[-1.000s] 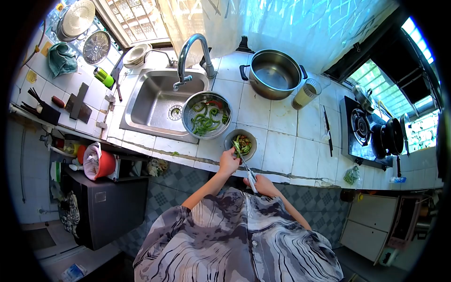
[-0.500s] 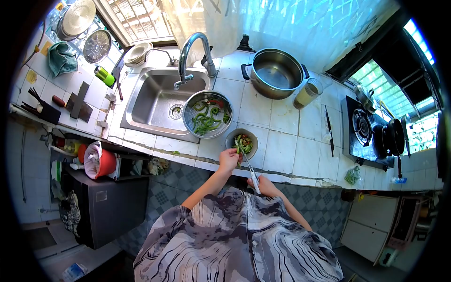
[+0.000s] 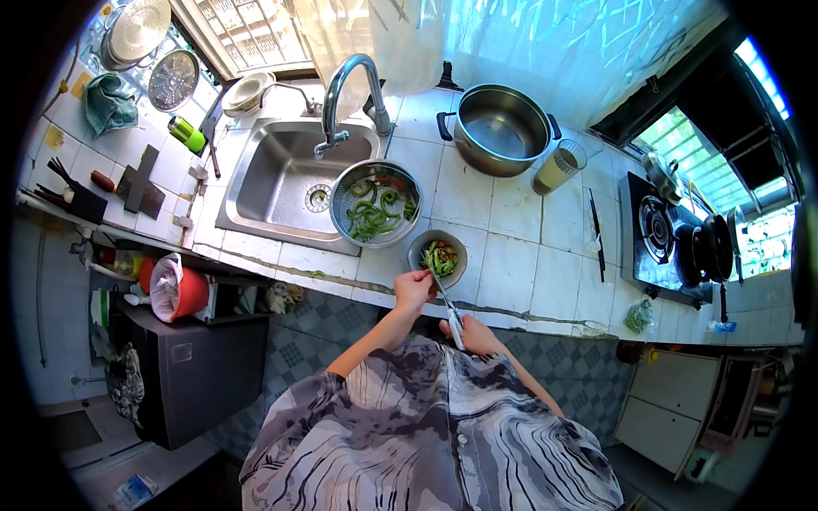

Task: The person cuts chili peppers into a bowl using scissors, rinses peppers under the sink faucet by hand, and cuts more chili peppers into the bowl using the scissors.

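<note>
My left hand (image 3: 413,289) is at the near edge of a small grey bowl (image 3: 461,267), its fingers pinched on what looks like a green pepper, mostly hidden by the fingertips. My right hand (image 3: 476,335) is wrapped round the pale handles of the scissors (image 3: 452,313), whose blades point up to the left fingertips and the bowl. Cut green pieces with some red bits (image 3: 438,256) lie in the bowl. Just behind it to the left stands a metal colander (image 3: 338,217) with long green peppers (image 3: 371,220) and something red inside.
A steel sink (image 3: 277,170) with a tall faucet (image 3: 360,64) lies to the left. Further back are a large two-handled pot (image 3: 503,128) and a glass (image 3: 558,168). Chopsticks (image 3: 596,234) and a gas stove (image 3: 656,230) are on the right. The counter's tiled edge (image 3: 528,322) runs before me.
My right hand and the scissors handles have shifted slightly left. The green strip that hung below my left fingertips no longer shows there. The colander and bowl stay in place.
</note>
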`<action>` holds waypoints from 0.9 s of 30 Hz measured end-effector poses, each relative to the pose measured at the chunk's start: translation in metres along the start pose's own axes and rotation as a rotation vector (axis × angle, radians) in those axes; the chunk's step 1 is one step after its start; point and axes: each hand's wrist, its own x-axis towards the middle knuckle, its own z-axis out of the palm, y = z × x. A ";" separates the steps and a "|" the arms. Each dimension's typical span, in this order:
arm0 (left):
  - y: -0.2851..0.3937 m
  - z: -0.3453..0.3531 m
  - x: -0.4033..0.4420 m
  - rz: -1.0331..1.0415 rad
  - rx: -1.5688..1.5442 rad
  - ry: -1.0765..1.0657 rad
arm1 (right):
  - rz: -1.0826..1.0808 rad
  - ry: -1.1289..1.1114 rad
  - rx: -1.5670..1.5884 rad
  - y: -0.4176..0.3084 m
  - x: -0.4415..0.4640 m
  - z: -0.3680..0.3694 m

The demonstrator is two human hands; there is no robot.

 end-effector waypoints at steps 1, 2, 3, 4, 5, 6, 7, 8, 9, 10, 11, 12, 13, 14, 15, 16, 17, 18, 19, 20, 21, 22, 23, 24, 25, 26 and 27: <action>0.000 -0.001 0.001 0.010 0.045 0.001 | 0.001 0.008 -0.001 -0.002 -0.001 -0.001; -0.002 -0.002 0.002 0.010 0.046 0.001 | 0.002 0.016 -0.002 -0.004 -0.002 -0.002; -0.003 -0.002 0.003 0.040 0.102 0.017 | 0.002 0.016 -0.002 -0.004 -0.003 -0.002; -0.003 -0.003 0.004 0.069 0.158 0.033 | 0.005 0.023 -0.005 -0.005 -0.003 -0.001; -0.003 -0.003 0.004 0.069 0.158 0.033 | 0.007 0.028 -0.009 -0.005 -0.003 -0.001; -0.003 -0.004 0.004 0.060 0.163 0.026 | 0.008 0.027 -0.008 -0.005 -0.003 0.000; -0.003 -0.005 0.004 0.051 0.167 0.019 | 0.014 0.015 -0.006 -0.004 -0.003 -0.001; -0.003 -0.004 0.004 0.051 0.168 0.019 | 0.020 0.004 -0.003 -0.003 -0.003 -0.001; -0.003 -0.002 0.004 0.060 0.172 0.047 | 0.021 0.004 -0.001 -0.002 -0.002 -0.001; -0.001 0.000 0.002 0.069 0.177 0.075 | 0.024 -0.007 -0.014 0.001 -0.001 -0.001; 0.003 0.001 0.002 0.069 0.178 0.075 | 0.026 -0.019 -0.027 0.004 0.000 0.000; 0.007 0.001 0.002 0.068 0.226 0.096 | 0.025 -0.019 -0.026 0.007 0.002 0.003; 0.010 0.002 0.001 0.068 0.274 0.117 | 0.028 0.013 -0.037 0.010 0.002 0.006; 0.009 0.001 0.003 0.067 0.275 0.116 | 0.033 0.046 -0.048 0.012 0.003 0.008; 0.008 0.001 0.004 0.077 0.263 0.108 | 0.036 0.047 -0.048 0.014 0.003 0.008; 0.008 0.001 0.005 0.089 0.250 0.101 | 0.034 0.048 -0.048 0.013 0.003 0.007; 0.008 0.001 0.005 0.089 0.250 0.100 | 0.032 0.048 -0.048 0.011 0.002 0.006; 0.007 0.000 0.006 0.082 0.218 0.082 | 0.033 0.047 -0.048 0.009 0.002 0.005; 0.009 0.001 0.004 0.076 0.185 0.063 | 0.033 0.021 -0.021 0.004 0.000 0.002; 0.010 0.001 0.002 0.076 0.184 0.063 | 0.034 -0.004 0.007 0.001 -0.001 0.001; 0.012 0.001 0.001 0.036 0.164 0.044 | 0.035 -0.004 0.006 0.000 0.000 0.001; 0.014 0.001 -0.001 -0.003 0.144 0.024 | 0.018 0.009 0.022 0.000 0.000 0.001; 0.013 0.000 0.001 -0.004 0.143 0.025 | 0.002 0.022 0.039 -0.001 0.001 0.001; 0.013 -0.001 0.003 -0.021 0.147 0.025 | 0.002 0.021 0.038 0.000 0.002 0.002; 0.013 -0.001 0.004 -0.037 0.151 0.024 | 0.002 0.021 0.052 0.001 0.004 0.003; 0.013 -0.001 0.004 -0.038 0.150 0.024 | 0.001 0.021 0.066 0.002 0.005 0.004; 0.013 -0.001 0.005 -0.045 0.157 0.038 | 0.002 0.020 0.065 0.004 0.006 0.004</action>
